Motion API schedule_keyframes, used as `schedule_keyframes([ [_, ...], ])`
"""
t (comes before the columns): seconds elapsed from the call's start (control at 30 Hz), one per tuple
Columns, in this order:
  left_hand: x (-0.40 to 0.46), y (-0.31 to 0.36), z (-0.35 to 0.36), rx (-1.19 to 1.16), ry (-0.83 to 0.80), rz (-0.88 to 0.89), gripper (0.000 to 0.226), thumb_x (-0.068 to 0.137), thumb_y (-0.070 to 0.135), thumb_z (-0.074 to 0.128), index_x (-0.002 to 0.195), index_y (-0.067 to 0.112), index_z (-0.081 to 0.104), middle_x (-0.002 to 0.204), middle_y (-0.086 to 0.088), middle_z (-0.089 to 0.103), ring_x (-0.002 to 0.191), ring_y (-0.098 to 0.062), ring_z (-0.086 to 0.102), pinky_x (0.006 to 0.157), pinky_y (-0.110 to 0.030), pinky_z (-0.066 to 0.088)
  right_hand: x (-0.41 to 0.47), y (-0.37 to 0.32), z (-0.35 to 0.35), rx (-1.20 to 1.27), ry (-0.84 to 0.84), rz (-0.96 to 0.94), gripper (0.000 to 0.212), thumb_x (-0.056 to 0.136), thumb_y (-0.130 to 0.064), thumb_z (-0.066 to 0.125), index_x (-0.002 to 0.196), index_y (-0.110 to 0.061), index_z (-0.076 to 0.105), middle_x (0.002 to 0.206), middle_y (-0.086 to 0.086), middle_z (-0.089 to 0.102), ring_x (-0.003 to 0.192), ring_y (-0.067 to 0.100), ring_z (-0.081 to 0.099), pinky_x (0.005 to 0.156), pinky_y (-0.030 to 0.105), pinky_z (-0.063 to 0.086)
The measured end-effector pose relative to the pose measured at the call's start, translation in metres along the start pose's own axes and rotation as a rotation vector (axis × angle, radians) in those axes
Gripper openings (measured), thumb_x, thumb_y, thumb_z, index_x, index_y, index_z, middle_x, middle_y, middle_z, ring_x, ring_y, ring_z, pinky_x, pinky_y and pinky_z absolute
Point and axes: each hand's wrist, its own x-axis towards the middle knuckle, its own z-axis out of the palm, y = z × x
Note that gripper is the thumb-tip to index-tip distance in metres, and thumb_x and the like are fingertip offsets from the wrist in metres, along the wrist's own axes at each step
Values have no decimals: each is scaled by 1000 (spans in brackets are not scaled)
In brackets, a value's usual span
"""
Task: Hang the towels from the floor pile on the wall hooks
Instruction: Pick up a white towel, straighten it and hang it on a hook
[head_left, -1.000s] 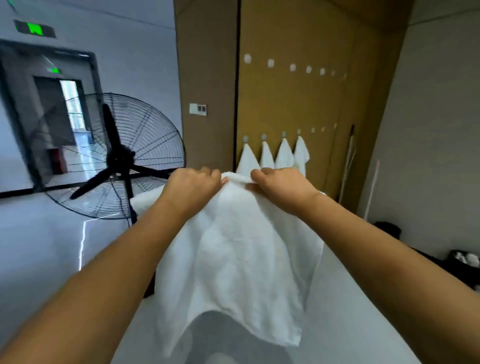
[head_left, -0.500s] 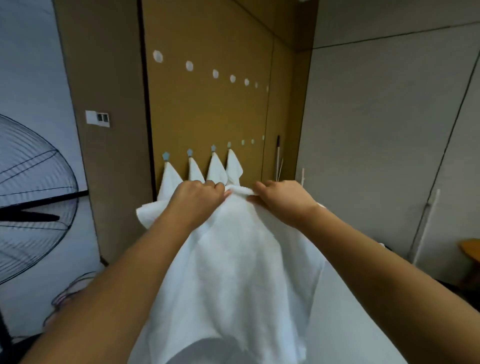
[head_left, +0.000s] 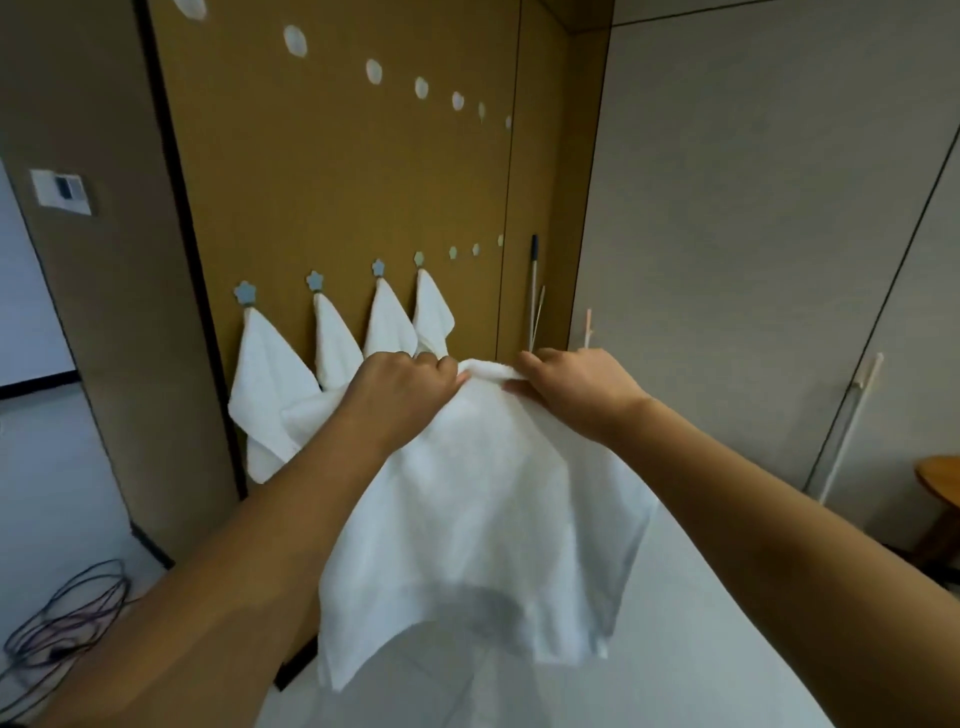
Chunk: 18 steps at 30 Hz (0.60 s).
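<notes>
Carrying the white towel toward the brown wall panel, left hand and right hand pinching its top edge, they should bunch one corner for the free hook past four hung towels.

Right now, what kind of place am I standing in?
Probably an indoor utility or staff corridor, not a home bathroom. A mustard-brown wall panel carries rows of small hooks, four hung white towels on the lower row, grey panelled walls beside it, and loose dark cables lie on the floor.
</notes>
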Motion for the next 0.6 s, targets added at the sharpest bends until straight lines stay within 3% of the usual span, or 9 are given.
schedule_keyframes([
  [0.1,29,2,45,7,-15,-12,40,94,26,41,64,8,61,43,-5,47,28,-20,43,40,-18,30,30,37,30,7,10,-8,39,101,-41,25,125,-16,43,103,7,59,85,24,59,70,30,48],
  [0.23,81,3,100,-15,-81,2,18,88,14,59,75,3,66,47,-9,51,31,-23,46,41,-19,32,72,98,66,-17,39,-35,39,101,-40,25,126,-15,43,102,8,59,85,25,59,69,30,49],
  [0.37,144,3,156,-12,-10,-36,25,84,20,65,65,5,58,43,-8,48,28,-22,44,39,-19,36,118,166,90,-28,59,-34,39,101,-40,26,124,-14,43,101,8,58,84,24,58,68,30,48],
  [0.47,175,1,193,-15,85,-59,40,96,29,46,61,9,54,42,-5,47,28,-20,43,39,-16,32,150,203,108,-7,92,-32,38,101,-40,27,123,-15,44,102,7,59,84,22,57,67,27,44],
  [0.6,195,-3,245,15,80,-31,45,93,31,32,60,9,55,42,-5,46,28,-19,41,39,-15,27,182,230,146,7,73,-55,38,101,-41,26,124,-15,43,100,6,58,75,19,48,63,26,38],
])
